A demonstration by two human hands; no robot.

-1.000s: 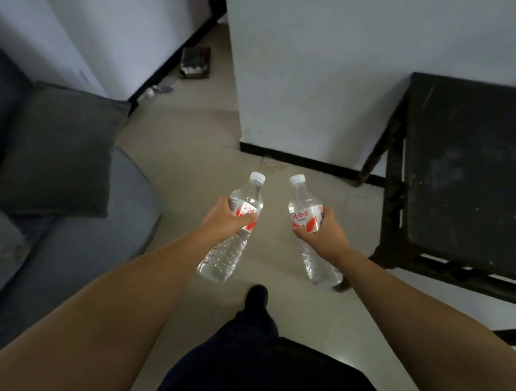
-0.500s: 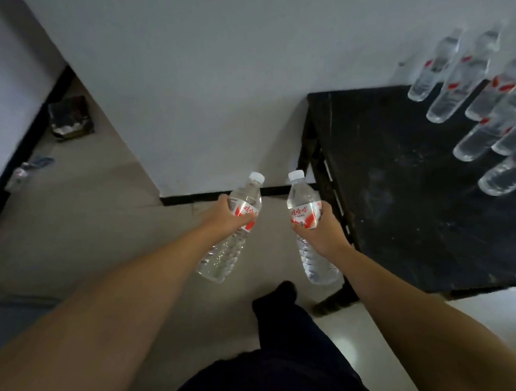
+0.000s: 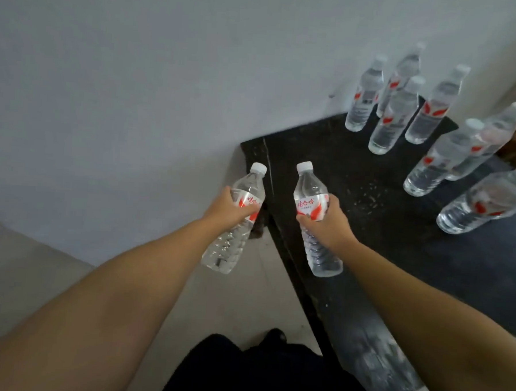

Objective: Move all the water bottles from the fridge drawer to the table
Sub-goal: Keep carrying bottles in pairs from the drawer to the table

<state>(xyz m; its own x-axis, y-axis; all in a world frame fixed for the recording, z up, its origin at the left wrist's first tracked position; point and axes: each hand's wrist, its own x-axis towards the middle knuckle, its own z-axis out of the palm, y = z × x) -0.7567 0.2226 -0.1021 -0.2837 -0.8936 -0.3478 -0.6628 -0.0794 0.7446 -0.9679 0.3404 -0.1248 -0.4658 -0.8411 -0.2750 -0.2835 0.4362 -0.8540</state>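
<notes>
My left hand (image 3: 228,210) grips a clear water bottle (image 3: 224,247) with a white cap and a red-and-white label, held tilted over the floor just left of the black table (image 3: 383,237). My right hand (image 3: 327,226) grips a second bottle of the same kind (image 3: 310,195), nearly upright above the table's near left part. Several more bottles (image 3: 389,124) stand on the table at its far right, near the wall. The fridge drawer is not in view.
A pale wall (image 3: 136,99) runs behind the table's far edge. Light floor tiles (image 3: 22,272) lie to the left. My dark trouser leg and shoe (image 3: 259,369) are at the bottom, close to the table's near left edge.
The view has swung right and come closer to the table. My right hand's bottle has moved from beside the table's corner to above its top. Both grips are unchanged.
</notes>
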